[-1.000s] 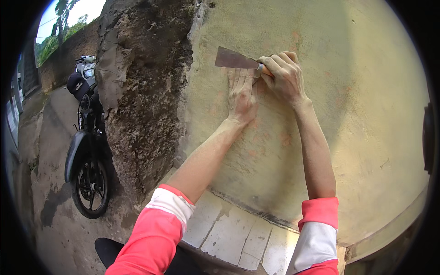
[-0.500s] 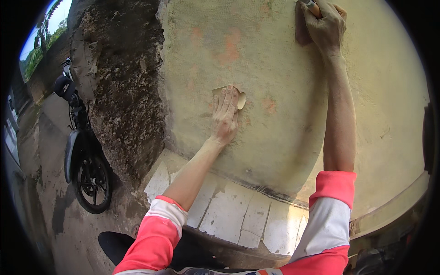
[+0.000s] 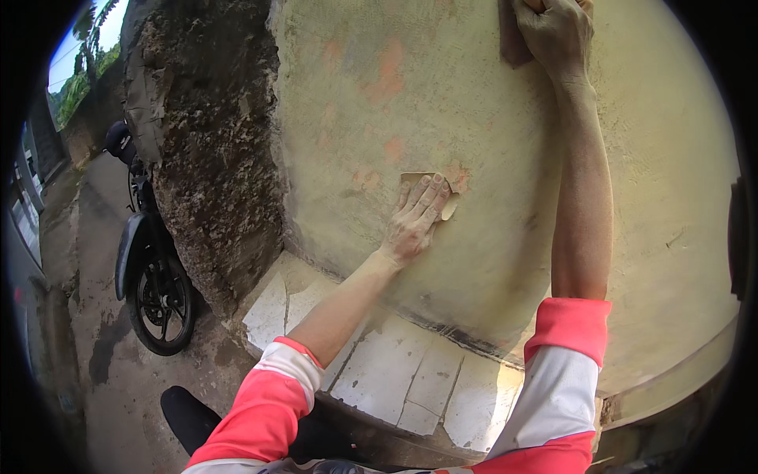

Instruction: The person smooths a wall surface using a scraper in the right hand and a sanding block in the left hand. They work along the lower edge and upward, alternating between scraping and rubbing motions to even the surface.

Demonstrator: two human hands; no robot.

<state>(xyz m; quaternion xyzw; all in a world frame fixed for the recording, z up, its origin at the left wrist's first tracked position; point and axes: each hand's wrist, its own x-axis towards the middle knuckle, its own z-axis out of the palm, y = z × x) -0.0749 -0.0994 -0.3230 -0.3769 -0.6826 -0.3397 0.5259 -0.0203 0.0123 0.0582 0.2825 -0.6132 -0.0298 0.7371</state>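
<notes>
My left hand [image 3: 414, 221] lies on the yellowish plastered wall [image 3: 339, 213], its fingers extended and pressed over a piece of sandpaper [image 3: 450, 208]. One curled edge of the sheet shows beside the fingertips, just below an orange-red patch on the wall; the rest is mostly beneath the hand. At the top edge, my right hand [image 3: 557, 39] is closed around the handle of a flat scraper. The scraper's brown blade [image 3: 514, 35] rests by the wall left of the knuckles, and most of the handle is out of view.
Broken white tiles [image 3: 383, 367] line a ledge at the wall's foot. Rough dark masonry [image 3: 217, 158] borders the plaster on the left. Beyond it a motorcycle [image 3: 160, 304] stands on the concrete ground [image 3: 118, 403]. A dark-clad leg [image 3: 189, 419] shows at the bottom.
My left hand has slid right and downward across the plaster with the sandpaper. The right hand stays in nearly the same place on the wall, and less of the scraper's handle shows.
</notes>
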